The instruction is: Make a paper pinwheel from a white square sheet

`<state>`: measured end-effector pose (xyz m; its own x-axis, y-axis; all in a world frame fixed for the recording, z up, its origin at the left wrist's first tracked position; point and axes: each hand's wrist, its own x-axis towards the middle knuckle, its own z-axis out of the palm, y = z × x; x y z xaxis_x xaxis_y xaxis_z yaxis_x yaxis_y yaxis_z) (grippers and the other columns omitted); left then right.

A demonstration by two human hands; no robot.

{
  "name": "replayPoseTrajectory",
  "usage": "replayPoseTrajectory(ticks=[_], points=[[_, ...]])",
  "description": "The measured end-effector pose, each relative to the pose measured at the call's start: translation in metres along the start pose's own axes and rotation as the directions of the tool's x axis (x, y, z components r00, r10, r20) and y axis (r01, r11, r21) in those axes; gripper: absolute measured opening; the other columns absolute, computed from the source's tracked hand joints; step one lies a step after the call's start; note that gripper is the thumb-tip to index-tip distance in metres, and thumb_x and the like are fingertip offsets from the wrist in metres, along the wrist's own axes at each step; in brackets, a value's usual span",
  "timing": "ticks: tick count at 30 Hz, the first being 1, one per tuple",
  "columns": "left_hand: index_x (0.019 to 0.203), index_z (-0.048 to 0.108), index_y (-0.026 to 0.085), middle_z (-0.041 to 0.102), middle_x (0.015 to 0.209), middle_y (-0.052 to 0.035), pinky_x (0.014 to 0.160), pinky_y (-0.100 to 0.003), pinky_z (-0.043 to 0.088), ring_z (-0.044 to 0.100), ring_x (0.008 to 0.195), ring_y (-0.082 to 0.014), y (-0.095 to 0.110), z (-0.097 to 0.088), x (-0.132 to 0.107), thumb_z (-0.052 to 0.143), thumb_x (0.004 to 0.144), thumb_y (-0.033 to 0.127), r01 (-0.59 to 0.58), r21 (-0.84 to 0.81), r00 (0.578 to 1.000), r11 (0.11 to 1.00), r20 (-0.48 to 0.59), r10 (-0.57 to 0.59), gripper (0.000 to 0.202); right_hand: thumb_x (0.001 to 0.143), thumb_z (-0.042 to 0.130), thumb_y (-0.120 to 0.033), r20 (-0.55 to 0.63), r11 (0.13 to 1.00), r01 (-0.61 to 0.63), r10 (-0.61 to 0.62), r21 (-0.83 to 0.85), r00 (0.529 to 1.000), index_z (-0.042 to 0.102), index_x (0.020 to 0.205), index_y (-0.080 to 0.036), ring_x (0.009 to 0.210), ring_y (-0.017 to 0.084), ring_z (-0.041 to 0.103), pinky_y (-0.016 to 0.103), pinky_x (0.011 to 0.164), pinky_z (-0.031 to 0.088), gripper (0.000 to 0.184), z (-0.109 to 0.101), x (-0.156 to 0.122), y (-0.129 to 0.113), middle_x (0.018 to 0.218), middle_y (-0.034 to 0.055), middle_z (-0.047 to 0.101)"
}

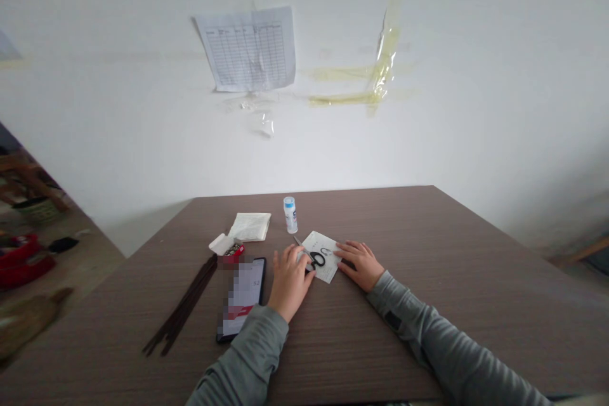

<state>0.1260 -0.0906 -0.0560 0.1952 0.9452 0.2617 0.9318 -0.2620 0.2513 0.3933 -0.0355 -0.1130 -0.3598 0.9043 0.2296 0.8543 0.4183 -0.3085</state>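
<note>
My left hand (290, 279) lies palm down on the brown table (428, 279), its fingers spread and touching the left edge of a small white paper sheet (323, 252). Black-handled scissors (311, 256) lie on that sheet, right at my left fingertips. My right hand (359, 262) rests flat on the sheet's right edge with its fingers stretched out. Neither hand holds anything. Both sleeves are grey.
A small white bottle with a blue label (290, 214) stands behind the sheet. A folded white cloth (250, 226), an open red box (229, 247), a phone (242, 295) and a bundle of dark thin sticks (183, 307) lie to the left. A white wall rises behind the table.
</note>
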Motion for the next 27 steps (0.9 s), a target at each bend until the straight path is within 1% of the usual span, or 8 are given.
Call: replayPoseTrajectory(ticks=[3,5,10,14,19,23,25,27], points=[[0.142,0.094,0.027,0.088,0.170,-0.0195,0.151,-0.083,0.054,0.074,0.172,-0.0497,-0.004,0.005,-0.001,0.092,0.109,0.015,0.049,0.025,0.998,0.998,-0.029,-0.049,0.036,0.122,0.070,-0.032,-0.045,0.998,0.057,-0.057,0.010,0.997,0.092,0.168,-0.040,0.173,0.045,0.074,0.078,0.149,0.054,0.051,-0.001,0.000,-0.006,0.175,0.0111,0.088],[0.151,0.093,0.029,0.089,0.170,-0.0182,0.149,-0.084,0.056,0.075,0.171,-0.0510,-0.007,0.008,-0.001,0.092,0.109,0.018,0.063,0.032,0.998,0.998,-0.025,-0.062,0.043,0.124,0.067,-0.030,-0.057,0.994,0.111,-0.110,0.020,0.992,0.089,0.171,-0.040,0.171,0.043,0.075,0.078,0.152,0.051,0.054,0.000,0.000,-0.013,0.169,0.0114,0.091],[0.150,0.097,0.031,0.091,0.170,-0.0167,0.148,-0.088,0.055,0.073,0.174,-0.0554,-0.008,0.007,-0.002,0.091,0.112,0.025,0.076,0.029,0.997,0.997,0.006,-0.076,0.039,0.125,0.066,-0.029,-0.001,0.981,0.192,-0.192,-0.018,0.981,0.086,0.175,-0.042,0.172,0.044,0.072,0.083,0.156,0.042,0.056,0.003,-0.001,-0.033,0.170,0.0099,0.090],[0.149,0.098,0.030,0.089,0.175,-0.0142,0.150,-0.085,0.054,0.071,0.176,-0.0549,-0.007,0.002,-0.002,0.092,0.113,0.027,0.102,0.035,0.994,0.994,0.025,-0.103,0.036,0.125,0.070,-0.033,0.001,0.972,0.223,-0.223,-0.074,0.975,0.090,0.168,-0.044,0.171,0.044,0.073,0.090,0.156,0.038,0.049,0.004,0.000,-0.036,0.170,0.0071,0.090],[0.146,0.099,0.033,0.089,0.175,-0.0118,0.150,-0.086,0.054,0.072,0.175,-0.0545,-0.007,-0.001,-0.003,0.093,0.114,0.032,0.108,0.043,0.994,0.993,0.030,-0.110,0.033,0.129,0.065,-0.035,-0.039,0.987,0.143,-0.147,-0.077,0.988,0.099,0.147,-0.038,0.166,0.045,0.076,0.095,0.157,0.031,0.039,-0.007,0.000,-0.025,0.160,0.0092,0.095],[0.142,0.100,0.032,0.090,0.172,-0.0135,0.149,-0.089,0.053,0.073,0.174,-0.0559,-0.009,0.001,-0.003,0.090,0.114,0.028,0.100,0.031,0.995,0.995,0.015,-0.100,0.030,0.131,0.056,-0.033,-0.047,0.997,0.032,-0.036,-0.067,0.998,0.104,0.130,-0.038,0.162,0.045,0.078,0.091,0.159,0.029,0.048,-0.017,-0.002,-0.018,0.150,0.0099,0.098],[0.141,0.101,0.032,0.091,0.171,-0.0136,0.148,-0.090,0.054,0.072,0.174,-0.0561,-0.010,0.002,-0.003,0.089,0.114,0.027,0.094,0.032,0.995,0.995,0.011,-0.094,0.030,0.130,0.056,-0.031,-0.054,0.998,0.006,-0.010,-0.069,0.998,0.105,0.127,-0.036,0.159,0.045,0.080,0.090,0.159,0.030,0.049,-0.019,-0.003,-0.018,0.148,0.0119,0.098],[0.140,0.101,0.033,0.092,0.169,-0.0129,0.147,-0.089,0.055,0.074,0.173,-0.0553,-0.011,0.003,-0.003,0.089,0.113,0.027,0.085,0.032,0.996,0.996,-0.003,-0.085,0.030,0.128,0.060,-0.030,-0.063,0.997,0.017,-0.021,-0.071,0.998,0.104,0.129,-0.034,0.154,0.044,0.083,0.089,0.159,0.031,0.044,-0.018,-0.003,-0.020,0.146,0.0132,0.098]])
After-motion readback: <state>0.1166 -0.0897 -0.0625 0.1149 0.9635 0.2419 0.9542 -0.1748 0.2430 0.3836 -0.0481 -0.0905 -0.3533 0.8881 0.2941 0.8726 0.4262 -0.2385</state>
